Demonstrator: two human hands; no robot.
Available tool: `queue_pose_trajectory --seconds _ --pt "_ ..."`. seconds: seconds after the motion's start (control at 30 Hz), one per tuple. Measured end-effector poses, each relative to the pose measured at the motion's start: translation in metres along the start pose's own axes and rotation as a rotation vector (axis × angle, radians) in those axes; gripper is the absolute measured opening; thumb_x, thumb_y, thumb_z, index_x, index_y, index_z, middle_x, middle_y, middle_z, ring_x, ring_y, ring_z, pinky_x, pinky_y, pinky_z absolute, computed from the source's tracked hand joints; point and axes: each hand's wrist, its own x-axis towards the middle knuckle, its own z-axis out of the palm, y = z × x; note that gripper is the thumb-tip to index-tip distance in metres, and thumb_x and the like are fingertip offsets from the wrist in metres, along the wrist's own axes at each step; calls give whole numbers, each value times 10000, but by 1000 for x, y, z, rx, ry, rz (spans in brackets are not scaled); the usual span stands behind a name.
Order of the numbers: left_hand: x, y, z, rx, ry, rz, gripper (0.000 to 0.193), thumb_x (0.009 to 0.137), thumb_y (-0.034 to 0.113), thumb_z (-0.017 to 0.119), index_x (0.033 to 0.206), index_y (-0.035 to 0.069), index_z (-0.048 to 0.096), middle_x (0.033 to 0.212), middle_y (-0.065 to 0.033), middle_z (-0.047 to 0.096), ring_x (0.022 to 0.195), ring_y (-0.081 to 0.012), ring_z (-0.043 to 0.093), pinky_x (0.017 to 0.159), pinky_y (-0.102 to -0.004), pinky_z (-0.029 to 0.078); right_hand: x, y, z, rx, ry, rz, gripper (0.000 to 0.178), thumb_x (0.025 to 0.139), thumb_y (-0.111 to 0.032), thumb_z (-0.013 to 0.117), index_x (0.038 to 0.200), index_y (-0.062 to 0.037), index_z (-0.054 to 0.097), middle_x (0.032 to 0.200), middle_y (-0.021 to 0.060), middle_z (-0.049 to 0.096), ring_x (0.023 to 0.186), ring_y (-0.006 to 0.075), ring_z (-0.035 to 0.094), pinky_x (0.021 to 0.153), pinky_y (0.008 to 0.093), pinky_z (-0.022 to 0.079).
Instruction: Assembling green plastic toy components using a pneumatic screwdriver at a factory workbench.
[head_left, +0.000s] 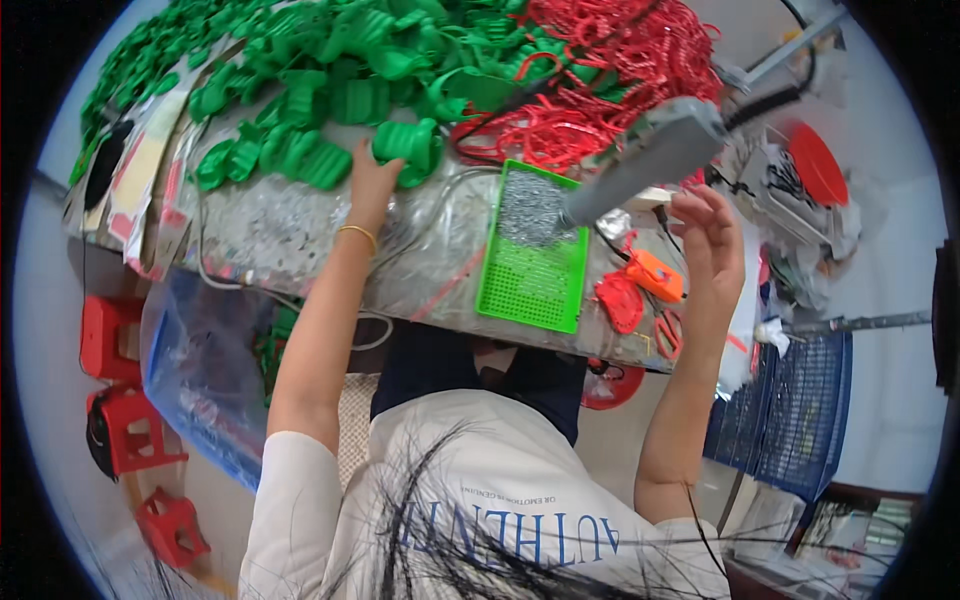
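Observation:
My left hand (375,180) reaches to the near edge of the green heap, its thumb and fingers closed on a ribbed, curved green plastic part (408,145). Raised over the table's right side, my right hand (708,232) has loosely bent fingers set apart, and I see nothing in it. A grey electric screwdriver (650,160) hangs just left of it, tip down above a bright green perforated tray (530,310). Small silvery metal pieces (535,205), probably screws, fill the tray's far half.
Green parts (330,60) pile up across the back left, with red straps (620,70) heaped beside them. An orange tool (655,275), a red piece (620,303) and scissors (668,332) lie right of the tray. Red stools (140,430) stand left; a blue crate (800,410) is right.

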Motion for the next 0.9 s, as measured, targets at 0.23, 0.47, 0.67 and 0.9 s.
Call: queue_pose_trajectory --seconds 0.23,0.47,0.67,0.9 --pt "-33 24 -43 -61 -120 -233 736 737 117 611 1400 14 309 1023 -140 584 767 -175 586 609 -271 469 32 119 -90 -202 -98 235 268 879 -136 605 1104 8 595 954 62 652 853 131 615 778 259 473" --pt "-90 57 -95 -331 -243 -519 629 789 94 556 1377 2 353 987 -106 587 720 -141 558 569 -259 442 62 201 -73 -406 -24 204 254 864 -162 613 1074 -21 635 925 66 675 833 140 636 754 275 492" --pt "-91 41 -95 -1123 -443 -888 453 811 56 519 1246 -50 450 1103 -227 556 832 -239 547 674 -284 460 112 211 -35 -911 -29 160 338 813 -297 635 1092 -107 647 953 129 671 876 272 647 775 374 494" --pt "-106 32 -87 -1537 -370 -895 449 769 42 520 1200 -74 466 1140 -198 537 878 -244 535 718 -321 454 113 215 -3 -1087 -151 -186 357 731 -315 672 1003 -85 643 980 138 571 946 321 546 790 472 437"
